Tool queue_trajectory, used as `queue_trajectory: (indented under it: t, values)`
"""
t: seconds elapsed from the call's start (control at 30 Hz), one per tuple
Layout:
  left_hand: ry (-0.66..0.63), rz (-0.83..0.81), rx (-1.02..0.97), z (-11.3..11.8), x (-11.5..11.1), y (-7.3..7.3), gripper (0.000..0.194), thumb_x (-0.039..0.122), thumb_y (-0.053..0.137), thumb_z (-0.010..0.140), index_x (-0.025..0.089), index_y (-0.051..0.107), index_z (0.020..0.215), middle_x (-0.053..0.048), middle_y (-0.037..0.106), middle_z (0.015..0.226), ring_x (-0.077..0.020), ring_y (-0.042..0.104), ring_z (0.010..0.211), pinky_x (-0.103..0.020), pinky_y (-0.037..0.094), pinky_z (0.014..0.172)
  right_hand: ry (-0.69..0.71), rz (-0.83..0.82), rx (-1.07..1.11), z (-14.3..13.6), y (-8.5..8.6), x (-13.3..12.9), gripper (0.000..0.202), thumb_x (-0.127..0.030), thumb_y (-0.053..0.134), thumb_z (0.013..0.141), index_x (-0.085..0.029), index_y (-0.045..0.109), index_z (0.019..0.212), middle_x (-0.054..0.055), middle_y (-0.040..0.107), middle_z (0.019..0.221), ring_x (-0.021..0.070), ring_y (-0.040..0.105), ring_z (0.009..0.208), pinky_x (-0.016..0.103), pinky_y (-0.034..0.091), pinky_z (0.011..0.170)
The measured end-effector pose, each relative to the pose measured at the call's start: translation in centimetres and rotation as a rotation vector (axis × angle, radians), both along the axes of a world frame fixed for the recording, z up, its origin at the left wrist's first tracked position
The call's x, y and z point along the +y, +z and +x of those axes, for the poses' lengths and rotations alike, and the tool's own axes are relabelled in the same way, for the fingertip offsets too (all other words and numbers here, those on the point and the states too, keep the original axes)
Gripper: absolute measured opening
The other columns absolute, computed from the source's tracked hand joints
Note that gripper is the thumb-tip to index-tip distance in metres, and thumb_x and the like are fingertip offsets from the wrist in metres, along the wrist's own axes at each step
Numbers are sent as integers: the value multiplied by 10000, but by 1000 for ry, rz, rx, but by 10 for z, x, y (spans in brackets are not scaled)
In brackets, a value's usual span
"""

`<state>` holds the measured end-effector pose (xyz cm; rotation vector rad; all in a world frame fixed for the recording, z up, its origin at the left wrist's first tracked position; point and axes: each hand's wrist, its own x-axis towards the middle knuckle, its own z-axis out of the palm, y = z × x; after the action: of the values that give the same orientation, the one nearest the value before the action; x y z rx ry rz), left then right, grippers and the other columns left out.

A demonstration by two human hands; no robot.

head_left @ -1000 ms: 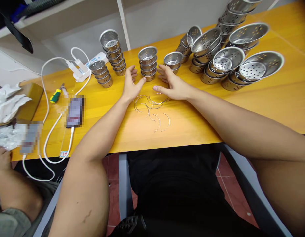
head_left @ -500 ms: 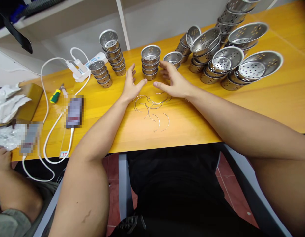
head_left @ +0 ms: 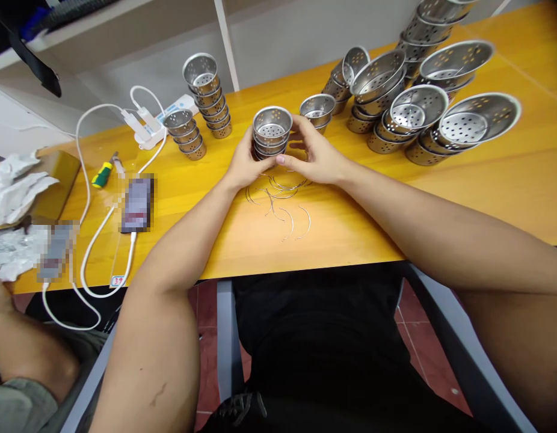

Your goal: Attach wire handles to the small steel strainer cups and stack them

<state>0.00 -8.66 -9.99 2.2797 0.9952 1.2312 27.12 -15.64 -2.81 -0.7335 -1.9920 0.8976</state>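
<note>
A short stack of perforated metal cups (head_left: 272, 129) is gripped from both sides, its open mouth facing up. My left hand (head_left: 246, 161) wraps its left side, with the thumb across the front near the bottom. On the other side my right hand (head_left: 315, 150) curls round the stack, its thumb tip close to the left thumb. The fingers behind the cups are partly hidden. Just below the hands, several thin curved wires (head_left: 283, 207) lie loose on the yellow table (head_left: 350, 234).
Taller cup stacks stand at back left (head_left: 207, 96) and right (head_left: 409, 114); another cup (head_left: 317, 108) is just behind my right hand. To the left are a phone (head_left: 137, 204) on a white cable, a power strip (head_left: 170, 117) and a green-yellow screwdriver (head_left: 102, 174). A co-worker's arm (head_left: 26, 343) shows at far left.
My hands have come together and closed on the middle cup stack, which has moved slightly towards me. The co-worker's hand at far left has shifted down.
</note>
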Motion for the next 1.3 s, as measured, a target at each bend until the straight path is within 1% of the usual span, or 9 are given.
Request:
queue_trajectory:
  t: [0.07,0.2,0.5,0.73,0.83,0.93,1.07,1.2,1.3]
  values:
    - [-70,-33,-6,6,-8,6,1135,1072,777,904,336,518,1728,-166,705,1743,-397,717,1665,-619,578,1453,-86,91,-25,2,3,-3,1191,-1101,776,924,-431,501,1869,112,549,1913,508,520,1770,739,520,1461]
    - [-57,-8,73,12,-22,20,1097,1010,790,938,371,510,1786,-141,674,1806,-428,653,1735,-646,490,1524,-202,140,-78,8,10,-6,1057,-1011,888,893,-489,587,1762,96,641,1794,529,568,1692,798,528,1448]
    - [-60,-15,100,11,-23,25,1074,905,841,958,349,496,1810,-139,654,1855,-429,619,1779,-631,459,1550,-242,191,-47,6,16,-7,956,-1005,936,848,-484,697,1613,77,741,1655,541,646,1577,819,549,1418]
    - [-50,-46,68,10,-15,19,1094,842,941,918,362,500,1796,-120,668,1848,-426,618,1792,-664,433,1574,-232,175,-60,13,22,-6,1066,-1069,829,915,-403,616,1719,126,703,1727,543,652,1627,777,524,1450]
    - [-12,-65,16,3,-9,18,1062,836,976,898,378,544,1753,-123,700,1800,-414,667,1729,-672,499,1534,-278,174,-81,15,23,-12,1077,-1065,778,953,-419,553,1784,123,667,1762,536,618,1668,768,517,1459]
    - [89,-89,-57,-6,-5,18,1042,817,1061,824,384,638,1673,-135,704,1738,-421,662,1693,-669,503,1532,-327,204,-57,15,24,-17,1007,-1008,775,982,-450,553,1791,129,652,1763,538,599,1668,782,517,1452]
    - [298,-122,-145,-13,-1,18,1049,788,1146,722,344,730,1576,-136,649,1609,-456,559,1740,-704,378,1597,-357,246,-51,18,25,-19,914,-950,790,1006,-475,592,1762,131,646,1735,548,577,1672,815,511,1435]
    - [316,-177,-247,-24,12,9,1030,821,1087,799,364,647,1609,-136,617,1616,-426,504,1773,-719,283,1641,-373,236,-114,21,23,-17,934,-933,792,1021,-497,547,1810,116,644,1757,547,563,1692,840,524,1422]
    - [232,-121,-258,-37,30,-6,883,861,936,949,365,579,1587,-139,615,1609,-380,546,1717,-728,330,1627,-364,214,-126,22,19,-16,973,-917,818,1016,-487,528,1839,120,655,1758,556,551,1704,848,513,1429]
